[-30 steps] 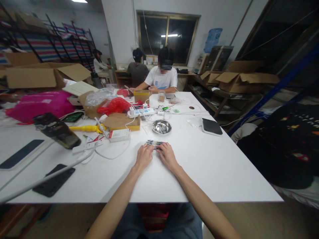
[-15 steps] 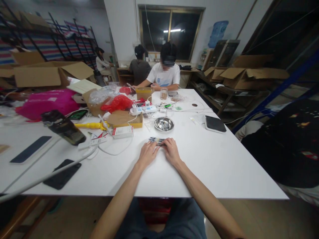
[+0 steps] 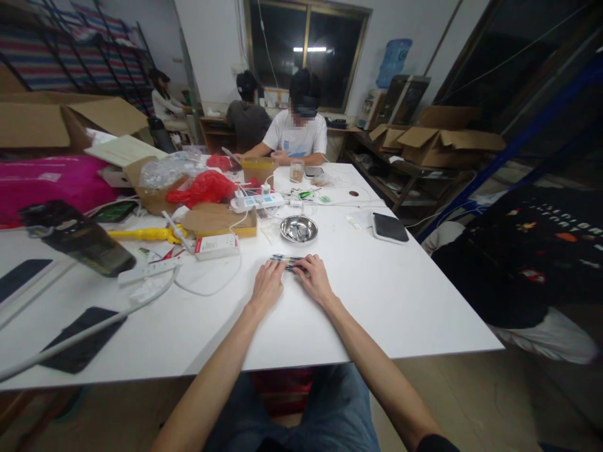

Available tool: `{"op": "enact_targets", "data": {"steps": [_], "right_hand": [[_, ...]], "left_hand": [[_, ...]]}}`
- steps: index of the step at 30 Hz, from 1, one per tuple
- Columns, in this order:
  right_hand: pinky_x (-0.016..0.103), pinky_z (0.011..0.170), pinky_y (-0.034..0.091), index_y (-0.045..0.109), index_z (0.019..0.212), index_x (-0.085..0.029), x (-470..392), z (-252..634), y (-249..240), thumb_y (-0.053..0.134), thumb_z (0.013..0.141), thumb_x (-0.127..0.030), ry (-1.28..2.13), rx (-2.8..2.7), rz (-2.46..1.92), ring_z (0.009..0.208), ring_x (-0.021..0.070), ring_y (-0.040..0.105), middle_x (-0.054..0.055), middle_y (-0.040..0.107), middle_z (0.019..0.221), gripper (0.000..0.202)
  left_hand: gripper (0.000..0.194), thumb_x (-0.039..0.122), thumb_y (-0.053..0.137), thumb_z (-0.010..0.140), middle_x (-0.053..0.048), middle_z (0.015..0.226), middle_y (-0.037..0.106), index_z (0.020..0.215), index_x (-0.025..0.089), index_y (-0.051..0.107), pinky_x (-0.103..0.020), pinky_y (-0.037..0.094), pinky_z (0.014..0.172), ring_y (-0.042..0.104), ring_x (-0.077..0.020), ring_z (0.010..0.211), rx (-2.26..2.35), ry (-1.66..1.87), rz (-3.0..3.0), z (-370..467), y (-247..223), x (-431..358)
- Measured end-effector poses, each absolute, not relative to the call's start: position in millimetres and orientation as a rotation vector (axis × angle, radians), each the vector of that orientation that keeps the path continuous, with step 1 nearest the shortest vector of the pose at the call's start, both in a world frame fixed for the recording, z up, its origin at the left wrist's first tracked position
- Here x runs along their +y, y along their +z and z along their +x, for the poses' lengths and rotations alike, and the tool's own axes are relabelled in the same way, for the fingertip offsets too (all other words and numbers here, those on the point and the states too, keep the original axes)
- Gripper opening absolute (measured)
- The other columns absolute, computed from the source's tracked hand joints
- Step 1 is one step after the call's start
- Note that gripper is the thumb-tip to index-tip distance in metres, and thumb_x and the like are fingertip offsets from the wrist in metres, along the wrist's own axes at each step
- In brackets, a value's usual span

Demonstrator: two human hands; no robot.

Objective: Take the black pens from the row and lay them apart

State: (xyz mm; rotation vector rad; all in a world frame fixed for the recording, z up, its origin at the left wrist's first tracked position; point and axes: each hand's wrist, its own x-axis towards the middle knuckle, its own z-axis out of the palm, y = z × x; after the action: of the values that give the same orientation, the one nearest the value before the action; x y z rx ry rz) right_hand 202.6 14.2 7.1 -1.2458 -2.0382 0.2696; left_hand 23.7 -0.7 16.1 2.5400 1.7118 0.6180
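Both hands' fingers (image 3: 301,267) on slim dark pens (image 3: 284,260), round shiny steel bowl (image 3: 298,228) near

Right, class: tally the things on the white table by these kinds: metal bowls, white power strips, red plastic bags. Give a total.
Metal bowl: 1
White power strip: 1
Red plastic bag: 1
Total: 3

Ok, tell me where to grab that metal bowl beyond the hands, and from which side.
Take the metal bowl by its near rim, coming from the person's side over the hands. It sits upright and open on the white table, so the thin rim is the only edge to pinch. Cables and a power strip crowd its far side. Small parts seem to lie inside, so probably keep it level.
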Motion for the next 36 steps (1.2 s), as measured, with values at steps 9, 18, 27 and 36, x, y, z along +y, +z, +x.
{"op": "enact_targets", "data": {"steps": [9, 18, 27, 36], "right_hand": [[0.037, 0.082, 0.038, 0.072, 0.095, -0.021, 16.5, 212.1, 1.2, 0.059, 0.097, -0.026, 0.325, -1.933, -1.201, 0.09, 0.0229, 0.05, 0.005, 0.062, 0.089, 0.013], [0.04, 0.087, 0.043, 0.068, 0.091, -0.022, 6.4, 221.0, 13.3, 0.054, 0.098, -0.029, 0.412, -1.723, -1.13, 0.094, 0.0231, 0.055, 0.006, 0.064, 0.094, 0.018], [0.041, 0.099, 0.046, 0.07, 0.097, -0.023, -5.2, 183.9, 18.4, 0.057, 0.098, -0.028, 0.697, -1.717, -0.874, 0.108, 0.0219, 0.062, 0.007, 0.069, 0.113, 0.014], [0.036, 0.09, 0.049, 0.068, 0.097, -0.022, -3.6, 185.2, 11.7, 0.054, 0.099, -0.032, 0.61, -1.757, -0.981, 0.098, 0.0211, 0.062, 0.007, 0.068, 0.1, 0.018]], "left_hand": [[0.027, 0.023, 0.037, 0.102, -0.008, 0.1, 0.066, 0.098, 0.021, 0.063, -0.037, 0.04, 0.083, 0.056, -0.024, 0.099, 1.736, 0.647, 2.542, 21.1, 22.1, -4.2], [0.026, 0.025, 0.035, 0.103, -0.006, 0.093, 0.069, 0.097, 0.019, 0.059, -0.031, 0.043, 0.078, 0.064, -0.02, 0.089, 1.842, 0.781, 2.307, 20.2, 12.9, -2.5], [0.02, 0.022, 0.041, 0.1, -0.005, 0.087, 0.071, 0.096, 0.019, 0.06, -0.026, 0.048, 0.072, 0.068, -0.0169, 0.079, 1.514, 0.828, 2.446, 23.2, 4.6, -2.8], [0.02, 0.022, 0.043, 0.099, -0.004, 0.086, 0.073, 0.093, 0.019, 0.061, -0.027, 0.047, 0.072, 0.068, -0.0177, 0.079, 1.603, 0.742, 2.454, 25.2, 8.8, -4.5]]}}
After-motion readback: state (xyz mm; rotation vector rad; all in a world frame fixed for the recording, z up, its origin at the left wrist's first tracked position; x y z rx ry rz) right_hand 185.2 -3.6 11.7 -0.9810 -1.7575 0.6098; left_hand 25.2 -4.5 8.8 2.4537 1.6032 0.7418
